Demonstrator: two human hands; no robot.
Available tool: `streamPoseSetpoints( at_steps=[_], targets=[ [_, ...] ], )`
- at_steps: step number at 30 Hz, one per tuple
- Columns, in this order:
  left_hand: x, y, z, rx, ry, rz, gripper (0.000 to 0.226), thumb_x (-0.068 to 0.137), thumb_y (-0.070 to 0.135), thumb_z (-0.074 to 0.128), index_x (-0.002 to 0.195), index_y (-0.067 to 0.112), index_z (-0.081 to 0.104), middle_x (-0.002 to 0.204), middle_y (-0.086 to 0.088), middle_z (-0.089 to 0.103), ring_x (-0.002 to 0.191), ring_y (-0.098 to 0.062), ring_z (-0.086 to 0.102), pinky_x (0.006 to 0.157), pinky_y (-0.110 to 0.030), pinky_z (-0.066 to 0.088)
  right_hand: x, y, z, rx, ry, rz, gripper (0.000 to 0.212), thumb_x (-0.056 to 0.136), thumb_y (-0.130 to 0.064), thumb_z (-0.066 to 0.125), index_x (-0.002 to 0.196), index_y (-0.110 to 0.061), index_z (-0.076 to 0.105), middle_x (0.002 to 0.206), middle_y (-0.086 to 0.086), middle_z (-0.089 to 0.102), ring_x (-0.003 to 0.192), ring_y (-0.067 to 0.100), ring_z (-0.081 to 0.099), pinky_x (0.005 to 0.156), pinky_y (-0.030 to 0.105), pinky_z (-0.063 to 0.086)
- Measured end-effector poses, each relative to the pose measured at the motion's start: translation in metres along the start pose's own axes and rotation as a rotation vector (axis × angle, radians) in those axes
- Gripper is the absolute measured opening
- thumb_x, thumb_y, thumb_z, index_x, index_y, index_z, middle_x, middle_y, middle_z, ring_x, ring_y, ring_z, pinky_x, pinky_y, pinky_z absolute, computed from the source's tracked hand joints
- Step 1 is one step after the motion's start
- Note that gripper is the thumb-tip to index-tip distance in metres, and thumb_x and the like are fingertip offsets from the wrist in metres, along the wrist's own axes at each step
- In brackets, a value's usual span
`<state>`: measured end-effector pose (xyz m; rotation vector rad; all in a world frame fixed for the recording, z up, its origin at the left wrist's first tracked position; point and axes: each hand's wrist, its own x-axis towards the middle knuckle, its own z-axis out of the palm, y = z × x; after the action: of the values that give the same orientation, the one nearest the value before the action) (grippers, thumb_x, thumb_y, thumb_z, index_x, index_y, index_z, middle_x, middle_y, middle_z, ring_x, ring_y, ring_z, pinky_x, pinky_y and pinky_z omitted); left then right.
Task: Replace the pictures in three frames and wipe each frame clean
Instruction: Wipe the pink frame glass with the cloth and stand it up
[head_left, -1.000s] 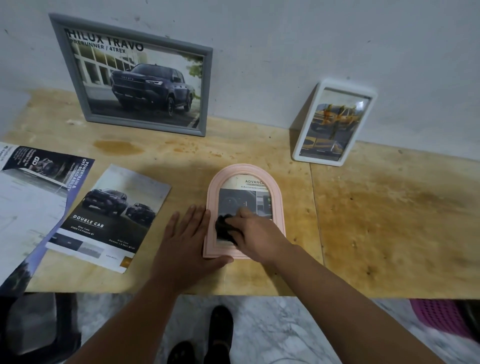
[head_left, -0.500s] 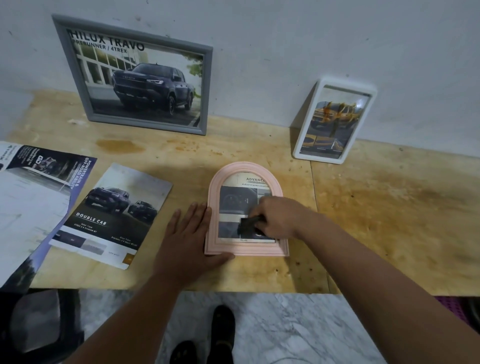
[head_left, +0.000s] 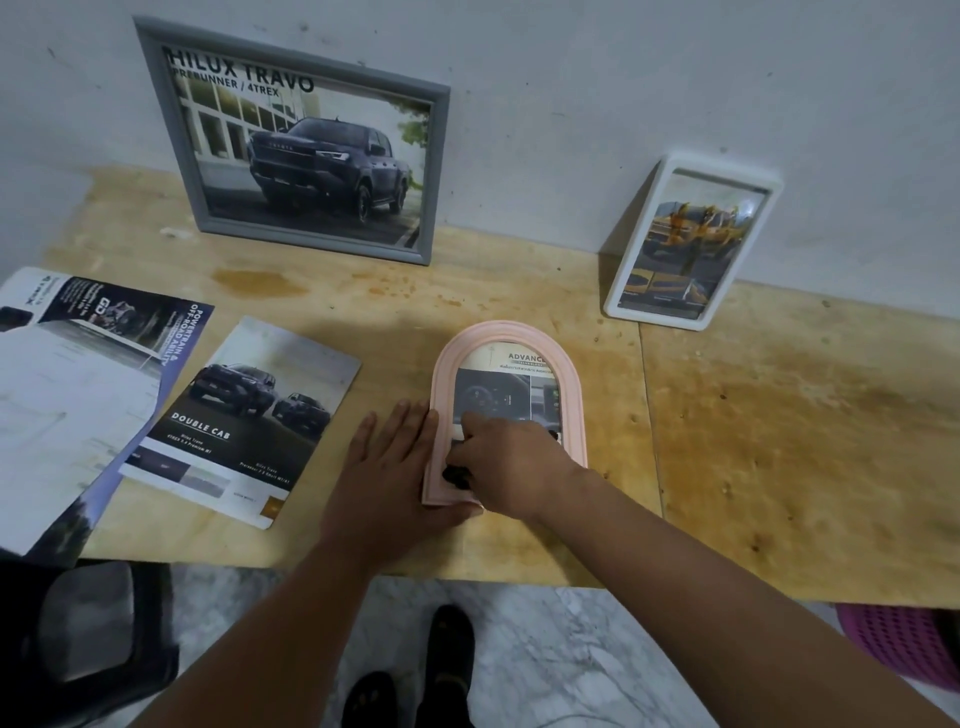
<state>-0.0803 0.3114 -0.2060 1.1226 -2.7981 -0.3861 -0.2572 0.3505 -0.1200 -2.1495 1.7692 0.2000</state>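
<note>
Since the light, glazed pink frame (head_left: 506, 353) may slide, left hand (head_left: 387, 470) presses flat beside it; right hand (head_left: 511, 465) pinches a dark cloth (head_left: 456, 475).

Pink basket (head_left: 904, 644); black shoes (head_left: 410, 675); marble floor (head_left: 571, 649)

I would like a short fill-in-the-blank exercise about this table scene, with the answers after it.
1. The right hand rubs a dark cloth on the ____ frame.
2. The left hand lies flat, touching this frame's ____ edge.
3. The grey frame and the white frame lean against the ____.
4. The grey frame shows a ____.

Answers: pink; left; wall; truck
</note>
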Motion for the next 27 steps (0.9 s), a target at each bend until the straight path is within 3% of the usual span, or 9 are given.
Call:
streamPoseSetpoints(
  at_steps=[3, 9, 11, 14, 18, 21, 27],
  targets=[
    [0.001, 0.0, -0.001, -0.02, 0.021, 0.003, 0.115, 0.082, 0.093, 0.027, 0.156, 0.006, 0.036, 0.165, -0.01, 0.031, 0.156, -0.025, 0.02, 0.124, -0.055, 0.019, 0.009, -0.012, -0.01, -0.119, -0.07, 0.091, 0.021, 0.1, -0.032, 0.057, 0.106, -0.022, 0.074, 0.096, -0.001, 0.042, 0.078, 0.023, 0.06, 0.057, 0.033, 0.037],
    [0.002, 0.0, -0.002, -0.016, -0.024, -0.014, 0.116, 0.081, 0.095, 0.025, 0.158, 0.008, 0.032, 0.167, -0.008, 0.025, 0.158, -0.021, 0.013, 0.126, -0.053, 0.014, 0.016, -0.016, -0.01, -0.208, 0.01, 0.275, 0.021, 0.098, -0.02, 0.057, 0.113, -0.014, 0.068, 0.119, 0.008, 0.06, 0.093, 0.031, 0.07, 0.062, 0.037, 0.044],
    [0.002, 0.0, -0.003, -0.002, -0.037, -0.018, 0.117, 0.08, 0.096, 0.026, 0.16, 0.01, 0.027, 0.169, -0.006, 0.02, 0.158, -0.02, 0.008, 0.127, -0.052, 0.011, 0.02, 0.003, -0.018, -0.082, 0.073, 0.392, 0.021, 0.095, -0.022, 0.059, 0.112, -0.017, 0.07, 0.114, 0.007, 0.062, 0.096, 0.031, 0.069, 0.066, 0.035, 0.047],
    [0.001, 0.0, -0.003, -0.001, -0.037, -0.017, 0.117, 0.08, 0.096, 0.026, 0.161, 0.01, 0.024, 0.169, -0.006, 0.017, 0.158, -0.02, 0.006, 0.127, -0.053, 0.011, 0.018, 0.026, -0.029, 0.167, 0.084, 0.548, 0.018, 0.087, -0.037, 0.066, 0.096, -0.024, 0.075, 0.094, 0.001, 0.068, 0.087, 0.028, 0.067, 0.061, 0.03, 0.045],
    [0.0, -0.001, -0.001, -0.009, -0.023, -0.011, 0.116, 0.08, 0.095, 0.028, 0.159, 0.009, 0.029, 0.168, -0.008, 0.023, 0.158, -0.021, 0.011, 0.126, -0.053, 0.012, 0.01, 0.008, -0.022, 0.311, -0.084, 0.496, 0.021, 0.082, -0.042, 0.075, 0.084, -0.021, 0.076, 0.085, 0.003, 0.071, 0.08, 0.024, 0.066, 0.06, 0.029, 0.046],
    [0.0, -0.001, 0.001, -0.02, -0.004, -0.006, 0.116, 0.08, 0.095, 0.03, 0.157, 0.008, 0.033, 0.167, -0.009, 0.027, 0.157, -0.022, 0.016, 0.126, -0.054, 0.014, 0.01, -0.002, -0.011, 0.374, -0.075, 0.521, 0.025, 0.086, -0.042, 0.072, 0.081, -0.019, 0.077, 0.081, 0.004, 0.073, 0.077, 0.023, 0.068, 0.059, 0.027, 0.045],
    [0.0, 0.0, 0.001, -0.014, 0.002, -0.001, 0.118, 0.079, 0.096, 0.027, 0.156, 0.007, 0.034, 0.166, -0.01, 0.028, 0.157, -0.023, 0.018, 0.126, -0.054, 0.015, 0.011, -0.016, 0.006, -0.052, 0.028, 0.394, 0.017, 0.092, -0.028, 0.067, 0.103, -0.02, 0.076, 0.101, 0.002, 0.07, 0.088, 0.028, 0.072, 0.066, 0.031, 0.05]
  ],
)
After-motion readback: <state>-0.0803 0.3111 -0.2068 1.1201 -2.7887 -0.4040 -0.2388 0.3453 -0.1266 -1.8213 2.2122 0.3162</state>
